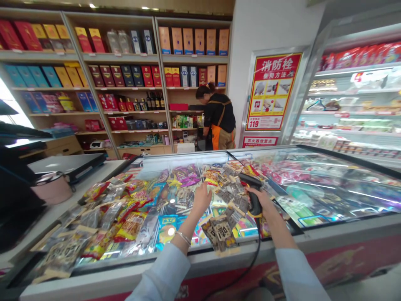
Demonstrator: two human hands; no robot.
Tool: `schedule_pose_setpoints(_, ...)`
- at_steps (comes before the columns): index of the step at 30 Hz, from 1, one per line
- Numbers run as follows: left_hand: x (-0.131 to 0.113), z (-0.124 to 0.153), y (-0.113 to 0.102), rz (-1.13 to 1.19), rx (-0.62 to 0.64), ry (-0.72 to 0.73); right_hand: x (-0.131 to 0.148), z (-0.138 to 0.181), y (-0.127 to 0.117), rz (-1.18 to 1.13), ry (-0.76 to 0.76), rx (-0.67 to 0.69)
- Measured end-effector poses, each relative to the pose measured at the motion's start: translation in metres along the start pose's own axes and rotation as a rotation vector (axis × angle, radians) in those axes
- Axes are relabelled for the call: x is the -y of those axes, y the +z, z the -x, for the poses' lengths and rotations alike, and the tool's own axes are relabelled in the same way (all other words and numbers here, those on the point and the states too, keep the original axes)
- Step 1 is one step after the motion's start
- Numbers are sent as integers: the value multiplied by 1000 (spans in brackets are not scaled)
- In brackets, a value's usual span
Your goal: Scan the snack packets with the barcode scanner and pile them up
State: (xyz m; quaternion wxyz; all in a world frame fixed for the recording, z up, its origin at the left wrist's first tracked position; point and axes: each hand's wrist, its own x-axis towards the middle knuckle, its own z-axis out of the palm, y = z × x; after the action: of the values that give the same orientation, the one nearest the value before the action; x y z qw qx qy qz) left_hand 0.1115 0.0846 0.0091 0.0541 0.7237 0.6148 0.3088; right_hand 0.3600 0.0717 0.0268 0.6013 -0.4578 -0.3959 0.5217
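My left hand (202,197) reaches over the glass freezer top, its fingers closed at the lower left edge of a small red-and-yellow snack bag (213,177). A bracelet circles that wrist. Wrapped round the handle of a black handheld barcode scanner (254,196) is my right hand (264,201); the scanner's head points left, toward the bag. Its black cable (257,246) hangs down over the freezer's front. Dark packets with large lettering (223,234) lie below my hands, near the front edge. Other grey packets (233,196) are spread between the hands.
Many snack bags (130,225) cover the left glass of the chest freezer (109,276). A pink container (52,188) stands on the left counter. Behind the freezer, a person in an orange apron (221,117) bends by shelves of boxes (138,75). Refrigerated shelves (360,113) stand at right.
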Motion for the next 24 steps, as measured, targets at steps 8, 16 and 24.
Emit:
schedule_pose_setpoints(8, 12, -1, 11, -76, 162, 191, 0, 6, 2, -35, 79, -22)
schedule_pose_setpoints(16, 2, 5, 15, -77, 347, 418, -3, 3, 1, -72, 88, 7)
schedule_pose_setpoints(24, -8, 12, 11, -122, 266, 333, -10, -1, -2, -75, 76, 19)
